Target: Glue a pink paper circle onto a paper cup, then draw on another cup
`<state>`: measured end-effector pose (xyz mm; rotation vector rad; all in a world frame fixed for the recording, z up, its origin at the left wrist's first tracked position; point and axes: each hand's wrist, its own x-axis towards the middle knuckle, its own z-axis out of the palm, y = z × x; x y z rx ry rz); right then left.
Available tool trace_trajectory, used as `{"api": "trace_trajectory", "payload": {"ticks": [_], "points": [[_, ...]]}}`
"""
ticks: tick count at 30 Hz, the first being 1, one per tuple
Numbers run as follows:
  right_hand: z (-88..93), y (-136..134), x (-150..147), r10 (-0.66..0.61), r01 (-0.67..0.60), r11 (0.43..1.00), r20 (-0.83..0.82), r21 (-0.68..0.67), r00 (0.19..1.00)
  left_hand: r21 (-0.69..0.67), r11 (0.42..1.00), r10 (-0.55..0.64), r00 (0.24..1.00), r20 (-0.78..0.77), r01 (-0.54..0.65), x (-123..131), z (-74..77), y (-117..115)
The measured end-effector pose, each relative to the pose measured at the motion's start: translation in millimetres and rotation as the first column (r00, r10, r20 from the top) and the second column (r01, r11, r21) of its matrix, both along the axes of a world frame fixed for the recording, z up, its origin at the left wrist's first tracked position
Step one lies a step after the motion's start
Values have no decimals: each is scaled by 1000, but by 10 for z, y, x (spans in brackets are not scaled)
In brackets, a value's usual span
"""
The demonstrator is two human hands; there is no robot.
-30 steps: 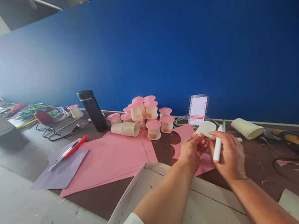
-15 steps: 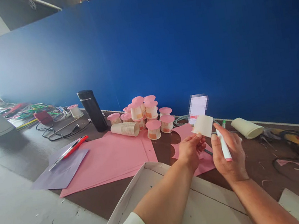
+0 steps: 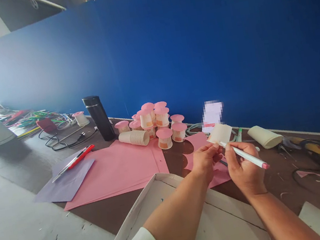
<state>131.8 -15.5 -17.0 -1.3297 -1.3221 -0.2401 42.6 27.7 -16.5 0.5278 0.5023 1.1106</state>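
Above the middle of the brown bench (image 3: 34, 163), just in front of the blue wall (image 3: 227, 45), the left hand (image 3: 205, 162) holds a cream paper cup (image 3: 219, 132) up off the surface, its fingers (image 3: 214, 148) pinched on the cup's lower edge. The right hand (image 3: 243, 169) is just beside it, fingers (image 3: 236, 149) closed round a white marker (image 3: 248, 156). The marker's tip rests against the cup and its pink end points out to the right.

Below the hands lies pink paper (image 3: 116, 168) with round holes cut from it, and next to it a purple sheet (image 3: 66, 178) carrying a red-handled cutter (image 3: 74, 159). Behind the pink paper stands a cluster of small cups with pink lids (image 3: 162, 121). A stack of plain cups (image 3: 134, 138) lies on its side in front of them, and a black flask (image 3: 99, 118) stands upright to their left. A green pen (image 3: 239, 134) and a cream roll (image 3: 264, 136) lie to the right of the held cup. An open white box (image 3: 160, 200) sits under the forearms at the near edge
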Motion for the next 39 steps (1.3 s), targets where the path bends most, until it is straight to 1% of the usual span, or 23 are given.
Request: {"api": "trace_trajectory", "payload": {"ticks": [7,18,22,27,34,39], "points": [[15,13,0,-60,59,998,82,14,995,43,999,-16,1000,-13,16,16,-40,13],[30,11,-5,-92,88,995,121,41,988,27,999,-17,999,-41,18,28,-95,30],[45,7,-13,-79,75,996,131,39,988,25,1000,-18,999,-49,19,27,-85,26],[48,0,-19,-93,88,995,140,35,986,41,999,-12,999,-38,14,19,-54,17],[36,3,-6,-80,76,996,148,35,986,64,998,-16,999,-51,19,35,-62,11],[46,13,-12,-102,94,994,139,59,985,54,998,-15,999,-36,16,32,-56,12]]}}
